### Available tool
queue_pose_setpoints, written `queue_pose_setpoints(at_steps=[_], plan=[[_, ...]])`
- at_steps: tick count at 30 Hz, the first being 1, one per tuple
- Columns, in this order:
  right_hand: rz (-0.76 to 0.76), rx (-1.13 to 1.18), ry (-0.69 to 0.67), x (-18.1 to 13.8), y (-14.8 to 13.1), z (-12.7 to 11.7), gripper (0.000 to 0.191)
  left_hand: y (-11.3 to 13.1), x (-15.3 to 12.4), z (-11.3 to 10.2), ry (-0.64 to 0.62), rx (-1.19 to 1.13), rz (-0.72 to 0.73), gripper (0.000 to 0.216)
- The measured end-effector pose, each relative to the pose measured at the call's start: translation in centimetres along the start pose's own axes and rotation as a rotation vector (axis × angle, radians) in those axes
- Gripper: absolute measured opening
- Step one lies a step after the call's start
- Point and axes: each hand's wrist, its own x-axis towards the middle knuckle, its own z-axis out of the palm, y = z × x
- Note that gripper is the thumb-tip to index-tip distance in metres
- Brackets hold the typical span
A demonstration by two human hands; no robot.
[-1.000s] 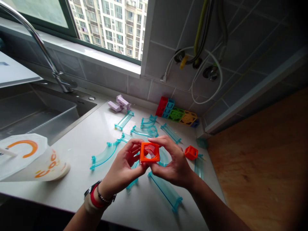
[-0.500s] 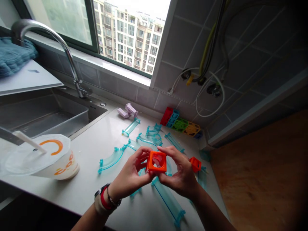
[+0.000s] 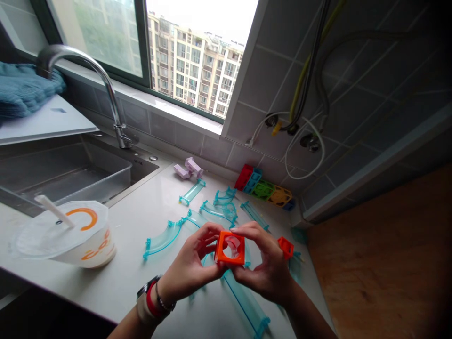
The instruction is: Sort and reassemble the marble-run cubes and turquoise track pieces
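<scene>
Between my two hands is an orange plastic cube block (image 3: 219, 254) with a round opening facing me. My left hand (image 3: 192, 266) grips its left side, thumb low and fingers behind. My right hand (image 3: 263, 263) pinches the right side, index finger at the top corner and thumb at the bottom. A second orange block (image 3: 285, 247) lies on the counter just beyond my right hand. Under and around my hands are clear teal track pieces: a long straight one (image 3: 245, 301), a curved one (image 3: 164, 240) to the left, and several more behind.
A lidded drink cup with a straw (image 3: 95, 247) stands at the left front. Behind it are a sink (image 3: 144, 172) and faucet (image 3: 106, 80). Lilac pieces (image 3: 189, 168) and a row of coloured blocks (image 3: 263, 188) sit along the wall. White cable (image 3: 323, 150) hangs at right.
The view has tilted slightly, so the scene sits a little lower in the picture. Both hands keep the same hold on the orange block.
</scene>
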Motion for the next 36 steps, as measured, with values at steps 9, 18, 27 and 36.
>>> queue_pose_setpoints(at_steps=[9, 18, 27, 36], plan=[[-0.01, 0.003, 0.03, -0.16, 0.46, 0.19, 0.069, 0.31, 0.37, 0.23, 0.032, 0.005, -0.029, 0.042], [0.056, 0.063, 0.049, -0.34, 0.94, 0.44, 0.067, 0.52, 0.26, 0.35, 0.056, -0.027, -0.083, 0.045], [0.057, 0.081, 0.049, -0.28, 0.93, 0.31, 0.064, 0.37, 0.2, 0.21, 0.029, -0.01, -0.056, 0.041], [0.051, 0.067, 0.057, -0.14, 0.66, 0.33, 0.061, 0.27, 0.32, 0.22, 0.031, -0.004, -0.075, 0.043]])
